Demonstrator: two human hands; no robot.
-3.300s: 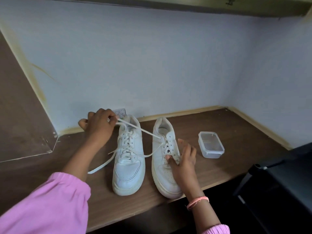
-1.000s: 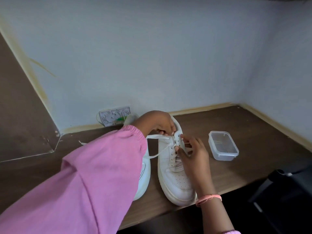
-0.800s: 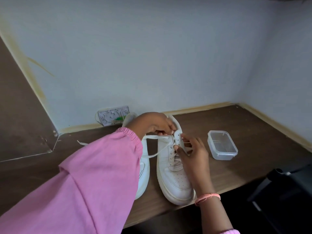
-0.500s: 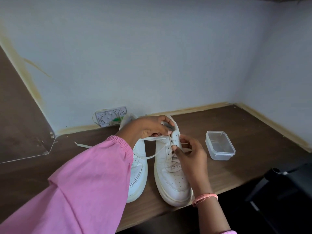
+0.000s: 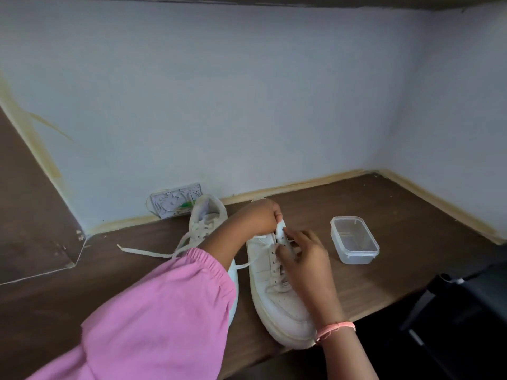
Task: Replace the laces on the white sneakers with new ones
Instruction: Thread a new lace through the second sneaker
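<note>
Two white sneakers stand side by side on the brown desk (image 5: 384, 215), toes toward me. My left hand (image 5: 260, 218) reaches across the left sneaker (image 5: 205, 218) and pinches the upper eyelet flap of the right sneaker (image 5: 277, 303). My right hand (image 5: 304, 259) lies over the right sneaker's eyelet rows, fingers curled at its white lace (image 5: 248, 263). That lace trails out leftward between the shoes. The left sneaker's lace end (image 5: 142, 252) lies loose on the desk. My pink sleeve hides most of the left sneaker.
An open clear plastic container (image 5: 354, 239) sits right of the shoes. A white socket plate (image 5: 175, 201) is on the wall behind the left sneaker. A dark chair (image 5: 466, 297) stands at the lower right, below the desk's front edge.
My left hand has shifted from the lace over the shoes to the right sneaker's top eyelet flap. My right hand has stayed on the eyelets. The view has dropped slightly.
</note>
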